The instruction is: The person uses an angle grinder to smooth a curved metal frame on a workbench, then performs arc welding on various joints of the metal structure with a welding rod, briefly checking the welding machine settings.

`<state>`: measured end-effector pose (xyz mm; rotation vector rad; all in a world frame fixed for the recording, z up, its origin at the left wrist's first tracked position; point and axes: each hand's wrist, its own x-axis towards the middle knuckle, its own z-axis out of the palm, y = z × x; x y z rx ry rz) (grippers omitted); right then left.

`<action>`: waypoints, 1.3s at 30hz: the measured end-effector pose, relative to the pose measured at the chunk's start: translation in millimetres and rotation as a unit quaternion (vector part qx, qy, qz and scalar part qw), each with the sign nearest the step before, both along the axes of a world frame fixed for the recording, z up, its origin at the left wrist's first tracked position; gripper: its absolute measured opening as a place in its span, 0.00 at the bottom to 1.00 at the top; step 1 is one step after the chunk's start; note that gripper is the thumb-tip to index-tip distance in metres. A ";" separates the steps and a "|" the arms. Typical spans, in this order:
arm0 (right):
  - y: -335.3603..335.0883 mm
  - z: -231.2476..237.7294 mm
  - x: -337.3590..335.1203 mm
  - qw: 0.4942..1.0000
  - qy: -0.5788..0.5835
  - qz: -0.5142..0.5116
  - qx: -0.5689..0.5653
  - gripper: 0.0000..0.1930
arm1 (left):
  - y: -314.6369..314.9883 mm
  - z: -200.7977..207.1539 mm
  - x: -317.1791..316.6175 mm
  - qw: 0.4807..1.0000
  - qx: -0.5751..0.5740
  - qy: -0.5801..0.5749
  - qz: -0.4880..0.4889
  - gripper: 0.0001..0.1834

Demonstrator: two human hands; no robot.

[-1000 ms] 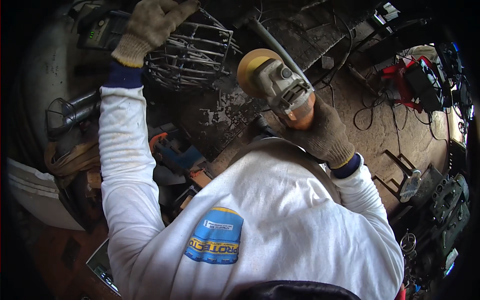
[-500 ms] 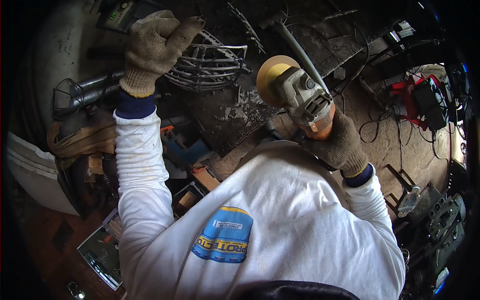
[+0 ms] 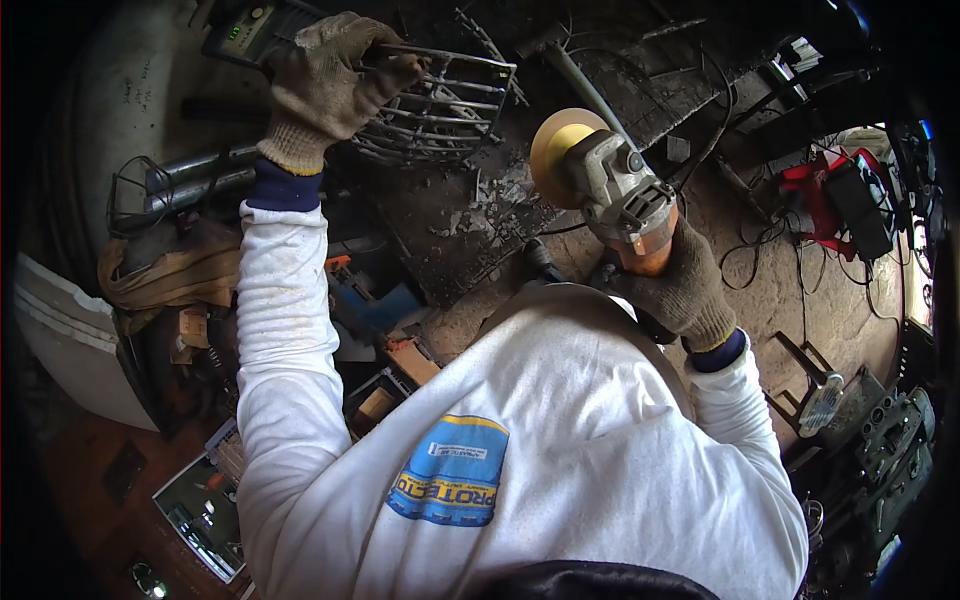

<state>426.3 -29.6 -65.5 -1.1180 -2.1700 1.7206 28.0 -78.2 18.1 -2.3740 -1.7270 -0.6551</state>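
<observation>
My right hand (image 3: 690, 288), in a brown knit glove, is wrapped round the orange body of an angle grinder (image 3: 628, 205). The grinder's yellowish disc (image 3: 558, 150) faces up and left, apart from the metalwork. At the upper left, my gloved left hand (image 3: 335, 85) is closed on the edge of a rack of curved metal rods (image 3: 440, 118), which is raised and tilted at a dark work surface. The fingertips of that hand are partly hidden behind the rods.
The dark, flaky-topped work surface (image 3: 465, 215) bears a metal bar (image 3: 590, 90) behind the grinder. A device with a green display (image 3: 245, 30) stands upper left, above metal tubes (image 3: 200, 180). Cables (image 3: 750, 250) trail across the floor near a red and black machine (image 3: 845, 205).
The rod rack has tilted and shifted up and right, with my left hand moving slightly right along with it. My right hand and the grinder have moved slightly right and down.
</observation>
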 end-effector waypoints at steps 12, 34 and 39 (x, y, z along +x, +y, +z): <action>2.5 -10.2 29.1 0.997 0.050 -0.056 -0.010 0.35 | 17.5 -14.3 -42.0 0.895 -0.308 -0.280 0.159 0.14; -4.0 -16.7 31.6 0.995 0.058 -0.087 0.001 0.34 | 17.3 -19.4 -13.4 0.882 -0.409 0.097 0.212 0.37; -6.4 -8.1 14.3 0.992 0.045 -0.090 0.082 0.34 | 6.5 -13.9 0.6 0.883 -0.407 0.047 0.228 0.25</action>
